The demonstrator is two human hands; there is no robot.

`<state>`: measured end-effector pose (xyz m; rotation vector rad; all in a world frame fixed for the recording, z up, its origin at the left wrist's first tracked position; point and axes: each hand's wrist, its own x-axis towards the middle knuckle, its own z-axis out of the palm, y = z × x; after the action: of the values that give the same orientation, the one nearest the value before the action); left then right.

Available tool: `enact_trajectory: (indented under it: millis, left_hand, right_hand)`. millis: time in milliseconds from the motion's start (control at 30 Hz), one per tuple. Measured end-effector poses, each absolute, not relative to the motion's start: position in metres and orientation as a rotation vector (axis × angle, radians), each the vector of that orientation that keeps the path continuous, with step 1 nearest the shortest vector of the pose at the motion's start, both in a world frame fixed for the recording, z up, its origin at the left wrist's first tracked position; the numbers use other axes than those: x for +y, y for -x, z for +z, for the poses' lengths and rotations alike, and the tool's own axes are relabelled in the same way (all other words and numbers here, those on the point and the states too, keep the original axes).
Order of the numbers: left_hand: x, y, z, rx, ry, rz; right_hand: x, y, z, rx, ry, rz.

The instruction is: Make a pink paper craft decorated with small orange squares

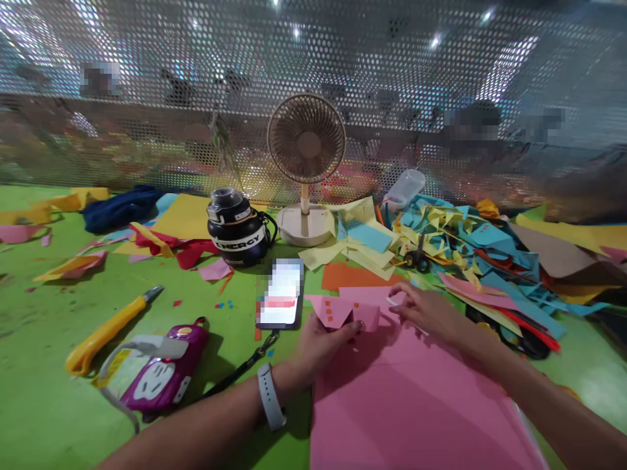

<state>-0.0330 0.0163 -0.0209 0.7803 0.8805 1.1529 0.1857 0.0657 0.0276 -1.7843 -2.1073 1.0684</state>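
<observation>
My left hand [323, 346] grips a small folded piece of pink paper [365, 315] dotted with several small orange squares, the thumb lying along its lower edge. A pale band circles that wrist. To the right, my right hand [421, 307] pinches a thin white stick [392, 301], apart from the folded piece. Beneath both hands lies a large pink sheet [421, 398]. An orange sheet [353, 277] sits just beyond it. Left of my left hand, a lit phone [281, 294] rests on the table.
A small fan [307, 140] and a black bottle [238, 235] stand at the back, before a perforated metal screen [186, 143]. Coloured paper scraps [450, 222] and black scissors [417, 258] crowd the right. At left lie a yellow-handled tool [108, 333] and a purple device [166, 369] with a cable.
</observation>
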Motion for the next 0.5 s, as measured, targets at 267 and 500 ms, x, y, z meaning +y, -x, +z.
enact_trajectory:
  millis: [267, 500]
  left_hand:
    - [0.017, 0.034, -0.021, 0.928, -0.817, 1.143]
    - [0.018, 0.034, -0.022, 0.929, -0.766, 1.15]
  right_hand:
    - [0.071, -0.207, 0.046, -2.425, 1.693, 0.822]
    - [0.07, -0.237, 0.104, -2.222, 1.958, 1.006]
